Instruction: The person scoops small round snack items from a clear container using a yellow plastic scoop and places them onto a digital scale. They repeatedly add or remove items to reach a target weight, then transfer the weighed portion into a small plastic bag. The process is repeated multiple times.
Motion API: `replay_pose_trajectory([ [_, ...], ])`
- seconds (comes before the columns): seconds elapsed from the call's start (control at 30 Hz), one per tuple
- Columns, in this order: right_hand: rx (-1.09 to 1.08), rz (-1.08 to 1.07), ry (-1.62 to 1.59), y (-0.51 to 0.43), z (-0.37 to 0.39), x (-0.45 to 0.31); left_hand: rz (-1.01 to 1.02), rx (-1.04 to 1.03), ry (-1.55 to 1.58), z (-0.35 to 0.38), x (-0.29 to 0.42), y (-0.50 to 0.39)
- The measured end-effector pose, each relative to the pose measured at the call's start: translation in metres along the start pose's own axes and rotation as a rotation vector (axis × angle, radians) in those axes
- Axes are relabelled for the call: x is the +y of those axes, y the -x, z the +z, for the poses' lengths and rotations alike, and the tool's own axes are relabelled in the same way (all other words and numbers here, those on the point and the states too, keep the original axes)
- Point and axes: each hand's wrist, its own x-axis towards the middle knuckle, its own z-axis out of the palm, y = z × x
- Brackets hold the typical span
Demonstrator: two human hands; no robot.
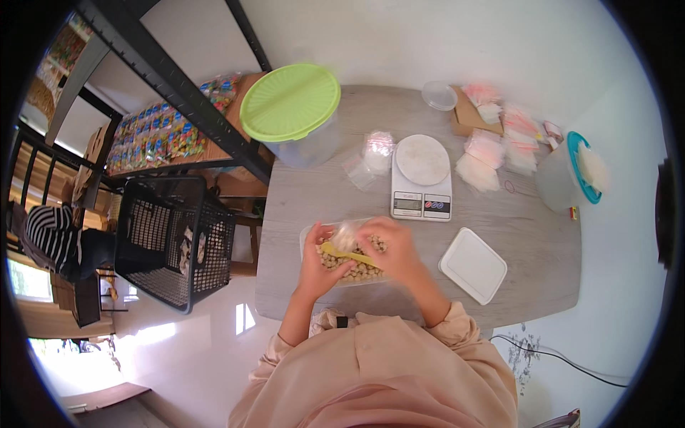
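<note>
A shallow clear plastic container [359, 276] filled with small round beige pieces [348, 275] sits on the table before me. Above it is a small clear plastic bag [345, 236] with pale contents, blurred by motion. My right hand [393, 249] pinches the bag from the right. My left hand [319, 265] curves around the bag's left side, thumb apart from the fingers; how firmly it grips is unclear. A yellow plastic spoon [350, 255] slants across the pieces between my hands, its handle end partly hidden by the right hand.
Beyond the container stands a digital kitchen scale [421, 179], with plastic bags [378, 152] beside it. A white lid [473, 266] lies at right. A green-lidded tub [291, 115] and teal-lidded tub [562, 176] flank the table [524, 241]. A black crate [174, 243] and a person [51, 235] are left.
</note>
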Motion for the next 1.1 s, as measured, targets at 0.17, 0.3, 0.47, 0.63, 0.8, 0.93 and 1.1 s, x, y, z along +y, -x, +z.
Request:
replay_pose_trajectory([
  [0.17, 0.452, 0.302, -0.065, -0.019, -0.079, 0.075, -0.058, -0.01, 0.046, -0.002, -0.003, -0.001],
  [0.3, 0.573, 0.466, -0.262, -0.034, -0.113, 0.152, -0.054, -0.022, 0.032, -0.002, -0.004, -0.001],
  [0.47, 0.666, 0.578, -0.424, -0.042, -0.105, 0.206, -0.055, -0.009, -0.007, -0.002, 0.001, -0.004],
  [0.63, 0.692, 0.564, -0.178, -0.042, -0.103, 0.206, -0.06, -0.026, -0.021, -0.002, 0.003, -0.005],
  [0.8, 0.719, 0.604, -0.066, -0.032, -0.108, 0.203, -0.068, -0.036, -0.023, -0.002, 0.002, -0.005],
  [0.93, 0.754, 0.597, -0.069, -0.023, -0.112, 0.221, -0.062, -0.032, -0.009, -0.002, 0.002, -0.005],
  [1.1, 0.752, 0.54, 0.089, -0.015, -0.114, 0.249, -0.068, 0.001, 0.027, -0.001, 0.003, -0.005],
])
